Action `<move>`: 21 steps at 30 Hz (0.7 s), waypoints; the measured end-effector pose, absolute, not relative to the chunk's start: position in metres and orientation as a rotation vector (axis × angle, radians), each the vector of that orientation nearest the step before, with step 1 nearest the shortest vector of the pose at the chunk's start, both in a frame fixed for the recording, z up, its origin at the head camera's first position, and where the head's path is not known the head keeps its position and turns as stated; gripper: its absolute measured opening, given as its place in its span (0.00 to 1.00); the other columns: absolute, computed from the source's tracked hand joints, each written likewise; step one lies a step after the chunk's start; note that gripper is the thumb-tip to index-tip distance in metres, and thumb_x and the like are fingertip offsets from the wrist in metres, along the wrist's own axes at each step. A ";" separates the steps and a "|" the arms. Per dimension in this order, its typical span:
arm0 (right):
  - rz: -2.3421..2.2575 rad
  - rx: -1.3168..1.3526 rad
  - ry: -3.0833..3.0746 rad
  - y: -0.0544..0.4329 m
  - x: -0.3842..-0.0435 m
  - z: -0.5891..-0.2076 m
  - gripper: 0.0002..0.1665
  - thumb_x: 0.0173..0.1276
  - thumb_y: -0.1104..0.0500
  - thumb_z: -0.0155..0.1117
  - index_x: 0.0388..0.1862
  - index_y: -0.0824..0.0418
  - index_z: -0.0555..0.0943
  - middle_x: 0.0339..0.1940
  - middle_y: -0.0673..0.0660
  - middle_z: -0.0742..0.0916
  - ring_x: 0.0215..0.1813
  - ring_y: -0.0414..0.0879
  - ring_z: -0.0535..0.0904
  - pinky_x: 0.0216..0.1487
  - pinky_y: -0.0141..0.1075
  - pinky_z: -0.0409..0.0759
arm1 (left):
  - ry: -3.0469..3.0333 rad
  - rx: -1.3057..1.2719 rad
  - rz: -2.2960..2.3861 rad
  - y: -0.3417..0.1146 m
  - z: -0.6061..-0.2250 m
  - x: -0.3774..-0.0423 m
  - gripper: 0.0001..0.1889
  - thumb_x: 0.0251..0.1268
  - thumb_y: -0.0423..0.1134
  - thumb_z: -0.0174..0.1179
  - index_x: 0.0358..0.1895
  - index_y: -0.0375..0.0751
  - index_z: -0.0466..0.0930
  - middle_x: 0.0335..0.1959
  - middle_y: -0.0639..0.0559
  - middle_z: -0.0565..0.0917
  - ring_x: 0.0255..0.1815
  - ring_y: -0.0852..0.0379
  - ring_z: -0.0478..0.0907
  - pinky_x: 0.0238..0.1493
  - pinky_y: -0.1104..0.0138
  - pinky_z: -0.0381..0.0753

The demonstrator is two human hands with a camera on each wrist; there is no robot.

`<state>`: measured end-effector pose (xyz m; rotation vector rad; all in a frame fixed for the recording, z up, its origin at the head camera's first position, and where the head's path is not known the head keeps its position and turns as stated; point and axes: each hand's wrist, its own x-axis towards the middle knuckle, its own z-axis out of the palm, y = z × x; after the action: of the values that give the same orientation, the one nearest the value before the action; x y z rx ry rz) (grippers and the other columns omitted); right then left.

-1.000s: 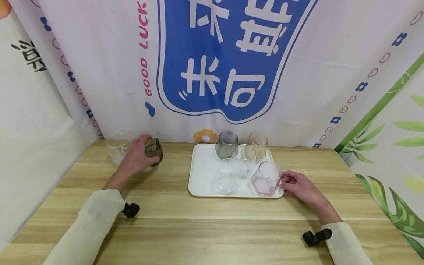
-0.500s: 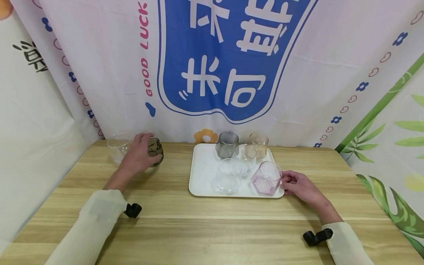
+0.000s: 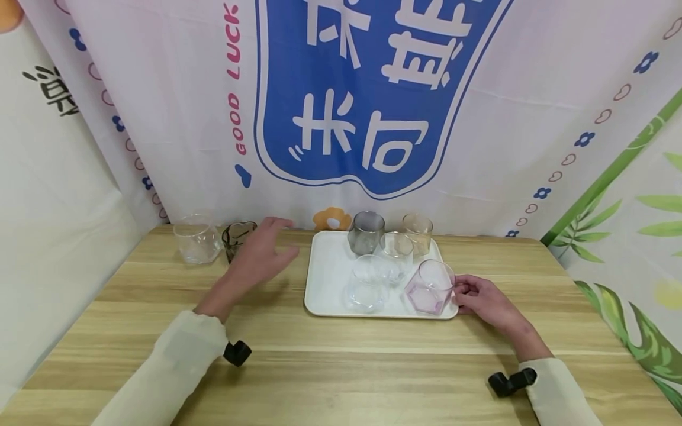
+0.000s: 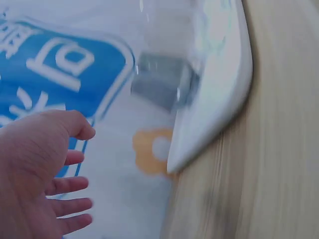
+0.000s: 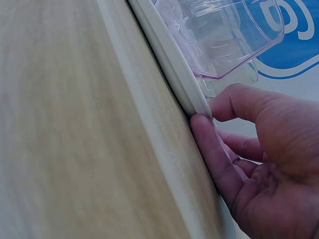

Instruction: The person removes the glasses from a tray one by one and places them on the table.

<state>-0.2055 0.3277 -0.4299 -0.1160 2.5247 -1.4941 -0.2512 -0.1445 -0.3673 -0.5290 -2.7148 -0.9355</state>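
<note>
My left hand (image 3: 262, 254) is in the air above the table, fingers spread and holding nothing. Just behind it a dark smoky glass (image 3: 230, 238) stands on the table, partly hidden by the hand. At the front right corner of the white tray (image 3: 326, 275), my right hand (image 3: 487, 303) pinches the rim between thumb and fingers, as the right wrist view confirms. A pink glass (image 3: 428, 296) stands on the tray beside those fingers. Also on the tray are a grey glass (image 3: 365, 238), an amber glass (image 3: 420, 231) and two clear glasses (image 3: 367, 296).
A clear glass (image 3: 197, 244) stands at the table's back left, left of the dark one. The wooden table (image 3: 341, 378) ends at a printed cloth (image 3: 479, 148) hanging along its back edge.
My left hand has let go of the dark glass and moved right, toward the tray. The dark glass stays where it stood. My right hand and the tray have hardly moved.
</note>
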 end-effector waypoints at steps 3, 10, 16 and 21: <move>-1.490 -0.117 2.522 0.327 -0.206 -0.431 0.33 0.73 0.64 0.65 0.70 0.78 0.66 0.46 0.63 0.80 0.48 0.49 0.79 0.43 0.37 0.85 | -2.713 -0.629 -1.036 -0.127 -0.364 -0.243 0.26 0.70 0.44 0.64 0.66 0.37 0.76 0.66 0.40 0.76 0.66 0.40 0.73 0.65 0.45 0.72; -1.505 -0.112 2.519 0.327 -0.206 -0.431 0.31 0.73 0.65 0.65 0.69 0.78 0.68 0.45 0.62 0.80 0.47 0.47 0.79 0.43 0.37 0.85 | -2.738 -0.733 -1.167 -0.093 -0.364 -0.226 0.35 0.65 0.58 0.69 0.69 0.43 0.75 0.63 0.47 0.79 0.60 0.44 0.77 0.55 0.49 0.81; -1.512 -0.126 2.516 0.328 -0.207 -0.432 0.31 0.73 0.65 0.65 0.69 0.78 0.68 0.46 0.62 0.80 0.47 0.48 0.79 0.43 0.37 0.86 | -2.753 -0.826 -1.290 -0.070 -0.372 -0.219 0.43 0.60 0.60 0.72 0.75 0.45 0.69 0.67 0.47 0.76 0.63 0.42 0.76 0.52 0.51 0.82; -1.492 -0.120 2.525 0.329 -0.206 -0.432 0.32 0.74 0.64 0.65 0.70 0.77 0.67 0.47 0.63 0.80 0.48 0.50 0.79 0.43 0.37 0.86 | -2.726 -0.920 -1.364 -0.055 -0.378 -0.217 0.45 0.59 0.57 0.75 0.76 0.42 0.68 0.72 0.45 0.73 0.65 0.41 0.75 0.56 0.49 0.80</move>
<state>-0.2060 0.3294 -0.4317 -0.1202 2.5252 -1.4918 -0.2170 -0.0548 -0.3783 -0.9201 -2.7262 -1.3644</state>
